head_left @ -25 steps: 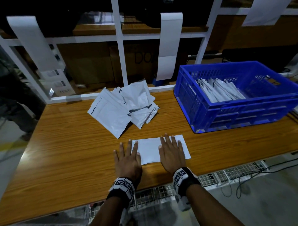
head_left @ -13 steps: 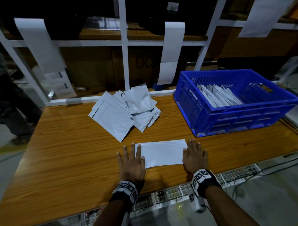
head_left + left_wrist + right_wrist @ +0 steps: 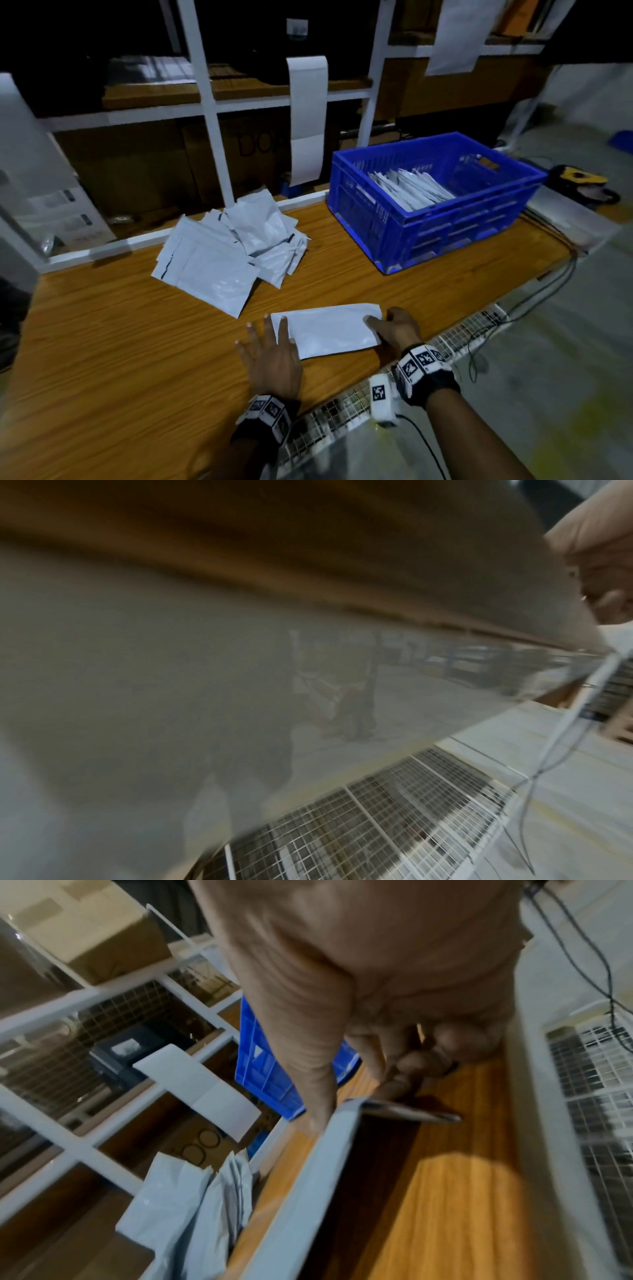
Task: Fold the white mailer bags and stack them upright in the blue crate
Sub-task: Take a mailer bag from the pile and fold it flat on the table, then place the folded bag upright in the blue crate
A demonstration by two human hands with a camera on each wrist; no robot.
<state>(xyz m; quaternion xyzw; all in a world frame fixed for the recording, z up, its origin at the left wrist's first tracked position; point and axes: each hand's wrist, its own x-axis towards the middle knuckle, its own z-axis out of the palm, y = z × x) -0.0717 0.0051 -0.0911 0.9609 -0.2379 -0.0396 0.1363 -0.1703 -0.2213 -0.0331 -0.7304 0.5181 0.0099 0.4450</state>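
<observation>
A folded white mailer bag (image 3: 329, 329) lies near the front edge of the wooden table (image 3: 120, 342). My right hand (image 3: 394, 327) pinches its right end, thumb on top and fingers curled under; the right wrist view shows that end of the folded mailer bag (image 3: 322, 1164) lifted off the wood. My left hand (image 3: 270, 349) lies flat with straight fingers resting on the bag's left end. A loose pile of unfolded white mailers (image 3: 229, 250) sits further back. The blue crate (image 3: 435, 226) at the back right holds several folded mailers (image 3: 411, 188) leaning upright.
A white shelf frame (image 3: 205, 113) with hanging paper strips borders the table's far edge. A wire mesh rack (image 3: 342, 411) and cables (image 3: 486, 335) lie below the front edge. The left wrist view is blurred, showing mostly table underside and floor.
My right hand went from pressing flat on the bag to its right end, where it now pinches and lifts the edge. The left hand stays flat at the left end.
</observation>
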